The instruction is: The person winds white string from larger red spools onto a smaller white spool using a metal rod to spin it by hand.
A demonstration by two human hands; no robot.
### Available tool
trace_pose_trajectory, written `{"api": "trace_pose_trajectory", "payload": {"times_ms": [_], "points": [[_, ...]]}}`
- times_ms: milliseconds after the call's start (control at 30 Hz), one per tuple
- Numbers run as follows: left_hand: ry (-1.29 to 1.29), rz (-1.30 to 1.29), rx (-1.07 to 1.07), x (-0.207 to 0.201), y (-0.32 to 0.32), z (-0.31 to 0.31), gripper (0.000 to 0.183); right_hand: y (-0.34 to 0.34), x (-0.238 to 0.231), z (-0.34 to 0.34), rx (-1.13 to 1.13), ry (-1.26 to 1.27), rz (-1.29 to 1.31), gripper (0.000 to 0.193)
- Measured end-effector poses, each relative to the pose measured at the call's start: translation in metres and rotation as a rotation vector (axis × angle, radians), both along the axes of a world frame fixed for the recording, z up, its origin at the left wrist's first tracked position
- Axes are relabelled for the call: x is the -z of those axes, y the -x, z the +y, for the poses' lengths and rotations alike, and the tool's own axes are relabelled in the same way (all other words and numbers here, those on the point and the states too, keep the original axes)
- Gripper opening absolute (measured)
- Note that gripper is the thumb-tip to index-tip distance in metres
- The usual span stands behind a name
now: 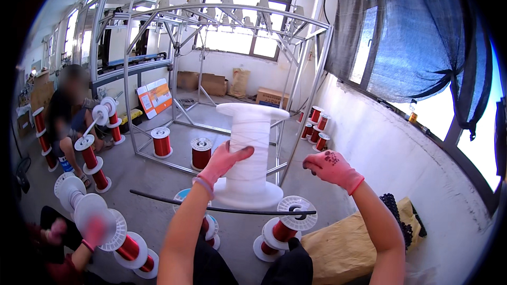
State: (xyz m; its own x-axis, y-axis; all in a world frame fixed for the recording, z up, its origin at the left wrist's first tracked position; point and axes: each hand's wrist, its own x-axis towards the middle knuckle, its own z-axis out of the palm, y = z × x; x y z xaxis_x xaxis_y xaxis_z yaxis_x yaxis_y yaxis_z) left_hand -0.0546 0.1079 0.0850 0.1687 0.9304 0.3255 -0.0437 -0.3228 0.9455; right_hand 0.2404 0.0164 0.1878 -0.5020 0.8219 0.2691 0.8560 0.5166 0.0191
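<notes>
My left hand [224, 164], in a pink glove, is closed round the barrel of a large white spool [251, 132]. The spool stands upright in front of me, its core looking white with faint thin lines across it. To the right of it, apart from the spool, my right hand [334, 169], also pink-gloved, has thumb and fingers pinched together; what they hold is too fine to make out. Below the spool a thin black rod [222, 209] runs crosswise. Under the rod's right end stands a stack of spools of red wire [285, 229], and another spool [210, 227] is partly hidden by my left forearm.
A metal frame [129, 89] stands ahead, with red wire spools [161, 142] on the floor. At lower left another person's gloved hand [95, 230] is at a white spool [90, 208]; a further person [66, 111] sits behind. A tan sack [338, 243] lies at right by the wall.
</notes>
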Motion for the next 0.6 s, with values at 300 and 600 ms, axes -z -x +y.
{"api": "trace_pose_trajectory", "payload": {"times_ms": [300, 600], "points": [[-0.334, 0.419, 0.420, -0.029, -0.003, -0.073, 0.091, -0.031, 0.073, 0.056, -0.332, 0.675, 1.248, 0.044], [-0.434, 1.016, 0.284, -0.071, -0.025, -0.130, 0.099, -0.014, 0.035, -0.125, -0.208, 0.188, 0.918, 0.059]]}}
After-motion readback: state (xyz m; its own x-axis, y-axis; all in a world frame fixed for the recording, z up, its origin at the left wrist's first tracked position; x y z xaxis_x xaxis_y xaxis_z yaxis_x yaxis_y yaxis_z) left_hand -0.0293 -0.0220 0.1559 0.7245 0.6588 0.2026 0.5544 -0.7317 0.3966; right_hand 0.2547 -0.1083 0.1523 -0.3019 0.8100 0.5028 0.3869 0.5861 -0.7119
